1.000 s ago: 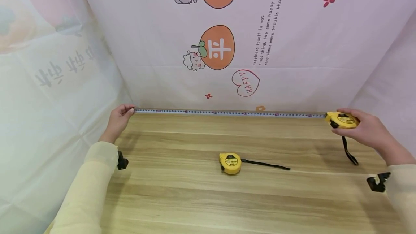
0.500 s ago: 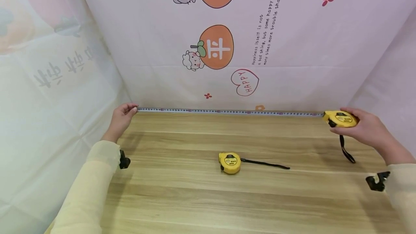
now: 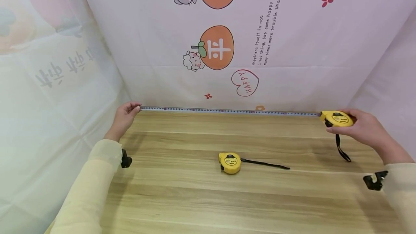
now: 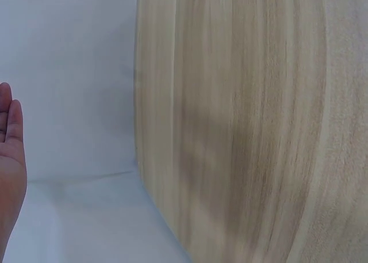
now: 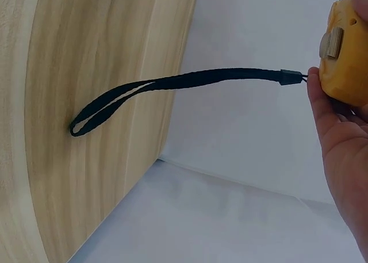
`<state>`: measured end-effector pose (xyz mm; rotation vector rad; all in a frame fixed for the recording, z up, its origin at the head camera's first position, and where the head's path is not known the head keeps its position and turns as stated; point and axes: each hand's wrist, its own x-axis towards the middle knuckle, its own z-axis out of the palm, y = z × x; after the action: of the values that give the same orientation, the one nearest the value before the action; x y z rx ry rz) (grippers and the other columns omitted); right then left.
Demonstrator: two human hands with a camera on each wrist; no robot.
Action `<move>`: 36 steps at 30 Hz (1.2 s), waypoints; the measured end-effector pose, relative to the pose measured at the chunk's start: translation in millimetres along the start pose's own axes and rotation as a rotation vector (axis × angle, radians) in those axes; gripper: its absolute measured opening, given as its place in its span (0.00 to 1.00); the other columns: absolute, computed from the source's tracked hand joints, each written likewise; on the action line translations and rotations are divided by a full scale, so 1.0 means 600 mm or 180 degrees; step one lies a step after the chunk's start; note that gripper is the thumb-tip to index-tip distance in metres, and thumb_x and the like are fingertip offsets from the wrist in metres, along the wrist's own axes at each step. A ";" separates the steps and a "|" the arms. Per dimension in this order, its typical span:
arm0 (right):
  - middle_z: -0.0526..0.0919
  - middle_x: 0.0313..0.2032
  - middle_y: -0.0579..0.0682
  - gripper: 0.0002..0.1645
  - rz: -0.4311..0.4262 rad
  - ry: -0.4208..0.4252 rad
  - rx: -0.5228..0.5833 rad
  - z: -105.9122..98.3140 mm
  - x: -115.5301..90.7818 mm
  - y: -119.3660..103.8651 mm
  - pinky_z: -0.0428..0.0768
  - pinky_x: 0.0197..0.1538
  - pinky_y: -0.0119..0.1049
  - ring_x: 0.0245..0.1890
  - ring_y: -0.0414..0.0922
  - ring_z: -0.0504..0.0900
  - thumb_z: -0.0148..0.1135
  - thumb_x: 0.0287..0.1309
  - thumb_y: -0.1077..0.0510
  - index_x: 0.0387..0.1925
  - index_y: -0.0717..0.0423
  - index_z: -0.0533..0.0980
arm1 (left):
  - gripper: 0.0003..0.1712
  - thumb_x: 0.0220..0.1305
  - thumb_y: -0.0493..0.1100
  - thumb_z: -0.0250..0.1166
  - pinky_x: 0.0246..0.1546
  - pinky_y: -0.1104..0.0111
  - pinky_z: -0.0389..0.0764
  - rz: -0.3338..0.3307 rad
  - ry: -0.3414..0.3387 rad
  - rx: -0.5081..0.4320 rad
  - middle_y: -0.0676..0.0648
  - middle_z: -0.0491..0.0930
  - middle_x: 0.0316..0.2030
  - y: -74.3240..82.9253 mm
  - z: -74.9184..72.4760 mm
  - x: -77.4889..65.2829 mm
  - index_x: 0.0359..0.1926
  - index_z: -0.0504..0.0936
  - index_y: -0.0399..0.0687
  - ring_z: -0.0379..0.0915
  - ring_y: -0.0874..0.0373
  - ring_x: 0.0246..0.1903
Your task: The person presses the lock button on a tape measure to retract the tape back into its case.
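My left hand (image 3: 125, 116) pinches the free end of a tape measure's blade (image 3: 208, 110) at the back left of the table. The pale numbered blade runs straight across to the yellow tape measure (image 3: 338, 118), which my right hand (image 3: 365, 127) grips by its case. From that case hangs a black wrist strap (image 5: 190, 79), with a metal clip on the case in the right wrist view. Only the edge of my left hand (image 4: 11, 159) shows in the left wrist view, the blade being out of sight there. A second yellow tape measure (image 3: 230, 163) lies mid-table.
The second tape measure's black strap (image 3: 266, 164) stretches to the right on the wood-grain table (image 3: 208, 198). White printed cloth (image 3: 292, 46) rises behind the table, with more cloth (image 3: 42, 118) at the left side and at the right.
My left hand has shifted right and slightly up with the blade's end. My right hand and its tape measure have moved a little left, so the stretch of blade between them is shorter.
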<state>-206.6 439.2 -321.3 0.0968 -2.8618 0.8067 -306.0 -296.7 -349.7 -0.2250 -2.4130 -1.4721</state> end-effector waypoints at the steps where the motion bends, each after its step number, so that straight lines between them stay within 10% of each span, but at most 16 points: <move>1: 0.72 0.53 0.69 0.54 -0.0008 -0.0009 0.0002 0.000 0.000 -0.001 0.73 0.29 0.31 0.35 0.37 0.71 0.73 0.52 0.41 0.66 0.72 0.60 | 0.21 0.74 0.42 0.54 0.50 0.74 0.74 0.0008 -0.0007 -0.0005 0.42 0.77 0.48 0.001 0.001 0.001 0.56 0.74 0.28 0.72 0.70 0.42; 20: 0.70 0.55 0.70 0.54 -0.0061 -0.0036 0.0160 0.007 0.006 -0.018 0.74 0.30 0.30 0.35 0.33 0.71 0.72 0.53 0.43 0.68 0.72 0.58 | 0.19 0.74 0.41 0.55 0.43 0.81 0.74 0.0060 -0.0059 -0.0167 0.49 0.78 0.43 0.001 0.015 0.003 0.55 0.74 0.27 0.74 0.67 0.41; 27: 0.70 0.56 0.69 0.53 -0.0078 -0.0013 0.0237 0.008 0.004 -0.023 0.75 0.31 0.28 0.35 0.27 0.69 0.72 0.54 0.43 0.69 0.70 0.59 | 0.20 0.74 0.42 0.55 0.51 0.70 0.75 0.0109 -0.0092 -0.0125 0.42 0.77 0.48 0.004 0.022 0.004 0.55 0.74 0.28 0.74 0.50 0.49; 36: 0.71 0.55 0.69 0.52 -0.0149 0.0006 0.0273 0.014 0.008 -0.032 0.75 0.29 0.28 0.34 0.27 0.70 0.73 0.53 0.45 0.68 0.70 0.60 | 0.20 0.74 0.42 0.54 0.53 0.68 0.74 0.0106 -0.0169 -0.0146 0.39 0.76 0.49 0.011 0.034 0.005 0.56 0.74 0.29 0.74 0.53 0.49</move>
<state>-210.2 418.0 -317.9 0.1731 -2.8118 0.9195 -310.6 -275.5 -351.9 -0.3169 -2.4062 -1.5264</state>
